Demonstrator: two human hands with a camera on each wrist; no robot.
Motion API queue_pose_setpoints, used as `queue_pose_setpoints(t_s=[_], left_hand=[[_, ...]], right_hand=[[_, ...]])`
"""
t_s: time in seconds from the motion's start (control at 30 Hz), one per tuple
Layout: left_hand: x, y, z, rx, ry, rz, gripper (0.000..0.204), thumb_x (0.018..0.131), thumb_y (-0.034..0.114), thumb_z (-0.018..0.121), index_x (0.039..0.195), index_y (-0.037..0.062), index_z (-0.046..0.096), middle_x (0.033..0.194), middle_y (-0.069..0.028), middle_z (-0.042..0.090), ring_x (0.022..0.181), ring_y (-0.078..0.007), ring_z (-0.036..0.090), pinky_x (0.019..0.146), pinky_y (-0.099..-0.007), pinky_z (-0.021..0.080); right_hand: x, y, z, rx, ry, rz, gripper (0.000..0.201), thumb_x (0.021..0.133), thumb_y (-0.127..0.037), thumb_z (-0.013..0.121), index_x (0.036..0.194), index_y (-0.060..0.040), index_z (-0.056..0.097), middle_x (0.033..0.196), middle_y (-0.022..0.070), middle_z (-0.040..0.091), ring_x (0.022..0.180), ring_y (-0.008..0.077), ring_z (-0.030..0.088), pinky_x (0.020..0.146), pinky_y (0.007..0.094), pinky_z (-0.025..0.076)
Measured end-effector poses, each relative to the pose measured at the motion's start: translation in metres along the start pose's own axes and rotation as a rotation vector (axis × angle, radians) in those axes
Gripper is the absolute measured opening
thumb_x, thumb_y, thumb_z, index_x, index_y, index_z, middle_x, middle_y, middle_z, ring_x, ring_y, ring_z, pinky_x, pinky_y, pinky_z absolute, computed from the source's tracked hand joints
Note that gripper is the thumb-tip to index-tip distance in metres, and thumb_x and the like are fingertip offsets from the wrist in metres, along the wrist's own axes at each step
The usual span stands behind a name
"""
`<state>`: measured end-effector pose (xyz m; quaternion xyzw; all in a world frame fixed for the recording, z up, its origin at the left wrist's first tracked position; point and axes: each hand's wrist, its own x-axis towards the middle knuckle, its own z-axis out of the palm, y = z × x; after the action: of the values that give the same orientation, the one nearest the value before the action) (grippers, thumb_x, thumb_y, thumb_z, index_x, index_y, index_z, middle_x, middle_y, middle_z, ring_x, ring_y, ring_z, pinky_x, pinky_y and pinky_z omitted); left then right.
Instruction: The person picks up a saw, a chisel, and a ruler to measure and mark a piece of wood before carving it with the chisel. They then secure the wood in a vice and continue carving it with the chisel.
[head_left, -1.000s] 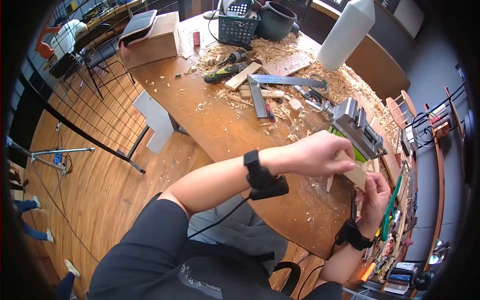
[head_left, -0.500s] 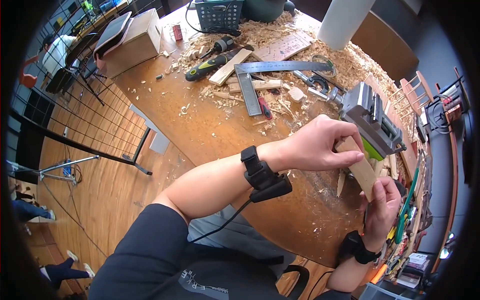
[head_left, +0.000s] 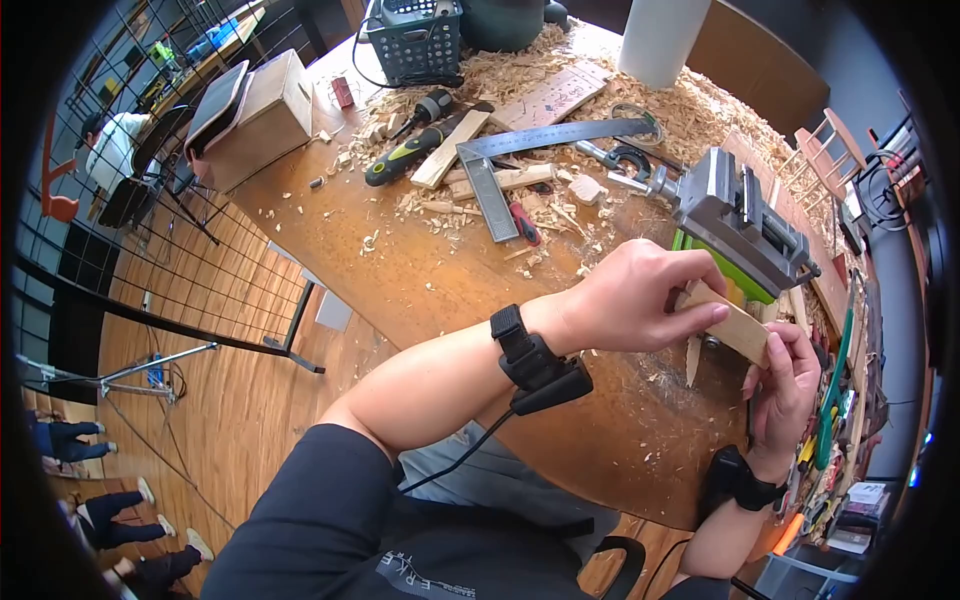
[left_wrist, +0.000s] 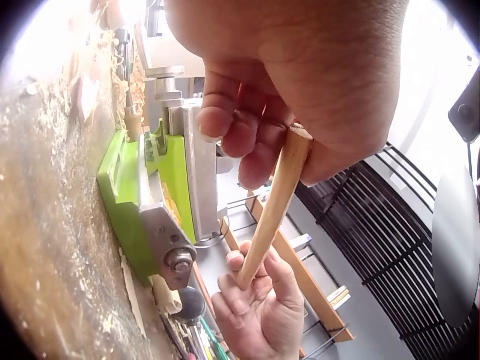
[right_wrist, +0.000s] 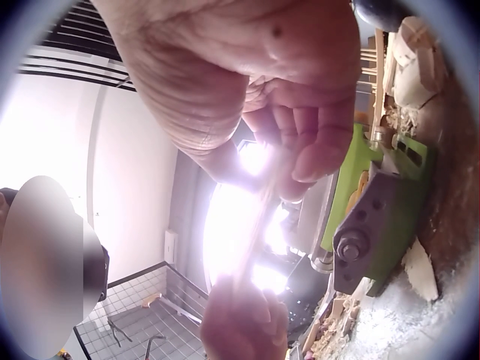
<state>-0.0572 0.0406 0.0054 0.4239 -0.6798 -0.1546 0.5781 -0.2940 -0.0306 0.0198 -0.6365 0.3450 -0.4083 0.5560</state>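
Note:
A short flat strip of pale wood [head_left: 742,332] is held up between both hands, in front of the bench vise [head_left: 740,215]. My left hand [head_left: 645,298] pinches its near end between thumb and curled fingers. At the far end, my right hand [head_left: 788,385] pinches it with thumb and fingertips. Seen from the left wrist, the strip [left_wrist: 276,199] shows edge-on, slightly curved, with the green and grey vise [left_wrist: 176,187] beside it. Glare washes out much of the strip [right_wrist: 259,217] in the right wrist view.
On the bench [head_left: 400,270] lie a try square [head_left: 490,195], a green-and-black handled tool [head_left: 405,160], a red-handled tool [head_left: 525,222], wood offcuts and shavings. A plastic basket [head_left: 415,50], a box [head_left: 265,120] and a white cylinder [head_left: 662,40] stand at the back. Tools crowd the right edge.
The head view has shifted. Both hands keep hold of the wood strip, which has turned from pointing steeply toward me to lying more crosswise, the right hand moving with its end.

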Motion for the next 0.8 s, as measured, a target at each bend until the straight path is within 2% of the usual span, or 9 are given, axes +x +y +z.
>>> queue_pose_setpoints(t_s=[0.13,0.2,0.23,0.37,0.57,0.8], left_hand=[[0.0014,0.0011,-0.0011,-0.001,-0.025,-0.028,0.019,0.089,0.022,0.071,0.095,0.004,0.067,0.053,-0.0024,0.054,0.046,-0.0074,0.051,0.045,-0.0245,0.037],[0.0022,-0.0004,0.0003,-0.209,-0.062,-0.217,0.022,0.091,0.023,0.069,0.097,0.0023,0.069,0.057,-0.0024,0.06,0.049,-0.0047,0.054,0.046,-0.0227,0.038],[0.0025,-0.0001,-0.0007,-0.212,-0.088,-0.27,0.024,0.093,0.023,0.067,0.1,0.0012,0.069,0.06,-0.0027,0.063,0.052,-0.0031,0.055,0.046,-0.0212,0.039],[0.0034,-0.0009,-0.0018,-0.094,-0.139,-0.266,0.023,0.093,0.022,0.066,0.102,0.0016,0.07,0.061,-0.0023,0.064,0.051,-0.0033,0.056,0.045,-0.0206,0.039],[0.0014,-0.0048,0.0007,-0.179,-0.093,-0.31,0.022,0.092,0.022,0.068,0.101,0.0027,0.07,0.064,-0.0024,0.066,0.054,-0.0038,0.06,0.048,-0.0196,0.043],[0.0021,-0.0011,-0.0048,-0.069,-0.116,-0.25,0.02,0.09,0.02,0.07,0.1,0.0033,0.071,0.066,-0.0025,0.067,0.056,-0.0037,0.062,0.048,-0.0191,0.043]], right_hand=[[-0.0002,-0.003,0.0025,-0.004,0.029,0.007,0.019,0.095,-0.016,0.062,0.102,0.0016,0.061,0.072,0.0018,0.058,0.048,0.0068,0.048,0.043,0.0187,0.037],[0.0,-0.0041,0.0042,-0.006,0.038,0.013,0.019,0.095,-0.016,0.061,0.102,0.0015,0.062,0.07,0.0013,0.058,0.048,0.007,0.048,0.043,0.0191,0.037],[0.0003,-0.0043,0.0058,-0.006,0.029,0.035,0.019,0.095,-0.016,0.061,0.101,0.0014,0.062,0.068,0.0008,0.057,0.048,0.0071,0.049,0.043,0.0194,0.037],[0.0001,-0.0061,0.0047,-0.027,0.019,0.076,0.018,0.095,-0.016,0.061,0.101,0.0012,0.063,0.066,-0.0002,0.056,0.049,0.0071,0.05,0.044,0.0199,0.037],[-0.0012,-0.0077,0.0048,-0.023,-0.004,0.092,0.022,0.095,-0.017,0.06,0.106,0.0024,0.063,0.068,0.0015,0.059,0.054,0.0074,0.055,0.045,0.0199,0.04],[-0.0014,-0.0071,0.0039,-0.059,-0.013,0.077,0.021,0.095,-0.013,0.061,0.108,0.0034,0.064,0.072,0.0043,0.063,0.058,0.0091,0.061,0.049,0.0208,0.047]])
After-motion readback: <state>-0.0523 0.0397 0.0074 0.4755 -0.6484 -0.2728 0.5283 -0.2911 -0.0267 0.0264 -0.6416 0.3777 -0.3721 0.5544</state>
